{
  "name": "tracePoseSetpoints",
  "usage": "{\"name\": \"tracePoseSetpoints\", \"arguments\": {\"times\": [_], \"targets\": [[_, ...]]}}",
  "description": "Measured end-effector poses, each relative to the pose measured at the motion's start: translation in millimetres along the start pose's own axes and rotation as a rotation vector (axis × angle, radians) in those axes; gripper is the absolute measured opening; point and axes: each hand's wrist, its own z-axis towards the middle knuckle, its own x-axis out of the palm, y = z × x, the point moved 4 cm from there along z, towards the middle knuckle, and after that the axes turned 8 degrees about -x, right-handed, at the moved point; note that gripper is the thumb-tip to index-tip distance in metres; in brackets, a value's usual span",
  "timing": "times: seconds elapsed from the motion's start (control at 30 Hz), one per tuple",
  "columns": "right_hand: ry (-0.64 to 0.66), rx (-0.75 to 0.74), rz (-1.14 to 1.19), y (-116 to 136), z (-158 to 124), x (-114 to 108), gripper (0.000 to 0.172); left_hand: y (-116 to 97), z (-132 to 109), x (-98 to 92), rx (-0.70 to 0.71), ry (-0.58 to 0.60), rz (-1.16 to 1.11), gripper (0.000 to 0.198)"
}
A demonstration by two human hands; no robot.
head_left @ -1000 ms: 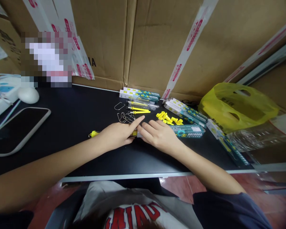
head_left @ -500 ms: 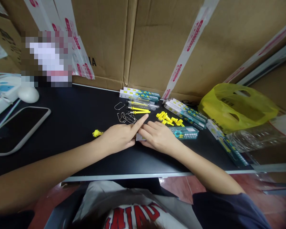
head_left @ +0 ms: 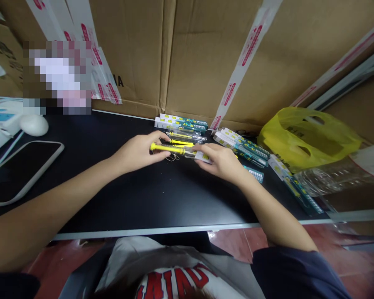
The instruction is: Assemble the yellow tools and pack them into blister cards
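My left hand [head_left: 140,153] pinches the yellow end of a slim clear tube [head_left: 171,148], held level just above the table. The tube's clear end points right, to my right hand [head_left: 220,160]. My right hand is closed round a slim white and teal printed box [head_left: 202,156], its white end facing the tube. Whether the tube's tip is inside the box, I cannot tell. Behind my hands lie more clear tubes with yellow rods [head_left: 187,136]. Bent metal wire clips [head_left: 173,157] show partly under the tube. My right hand covers most of the small yellow parts.
Two printed boxes [head_left: 180,123] lie at the back, and a stack of several [head_left: 241,147] sits to the right. Further right are a single box [head_left: 294,182], a yellow plastic bag [head_left: 308,137] and a clear bottle [head_left: 321,182]. A phone [head_left: 21,170] lies left; cardboard [head_left: 193,62] stands behind.
My left hand has taken up the yellow-ended tube that lay on the table beside it and raised it. My right hand has lifted the box's white end and moved slightly up and right.
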Motion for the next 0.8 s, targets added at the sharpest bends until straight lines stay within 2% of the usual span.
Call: {"name": "tracePoseSetpoints", "arguments": {"times": [0.1, 0.2, 0.3, 0.4, 0.57, 0.67, 0.8], "targets": [[-0.054, 0.073, 0.041, -14.7, -2.4, -4.1, 0.029, 17.0, 11.7, -4.4, -0.100, -0.008, -0.458, 0.034], [-0.050, 0.085, 0.064, -18.3, -2.8, -3.4, 0.029, 22.1, 15.5, -1.8, -0.207, -0.010, -0.672, 0.031], [-0.014, 0.093, 0.074, -13.7, -2.2, 0.2, 0.037, 16.1, 12.7, 3.1, -0.244, -0.001, -0.727, 0.030], [0.004, 0.118, 0.106, -4.6, -1.5, 4.2, 0.045, 7.3, 6.6, 13.1, -0.257, 0.065, -0.766, 0.031], [-0.010, 0.047, 0.159, 17.2, 0.9, 11.9, 0.039, -4.9, -7.2, 38.1, -0.231, 0.208, -0.740, 0.031], [-0.026, -0.006, 0.138, 28.3, 1.8, 17.9, 0.036, -10.5, -14.6, 47.2, -0.184, 0.224, -0.693, 0.034], [-0.074, -0.039, 0.090, 34.2, 1.6, 22.9, 0.037, -14.4, -18.2, 49.3, -0.161, 0.227, -0.612, 0.033]]}}
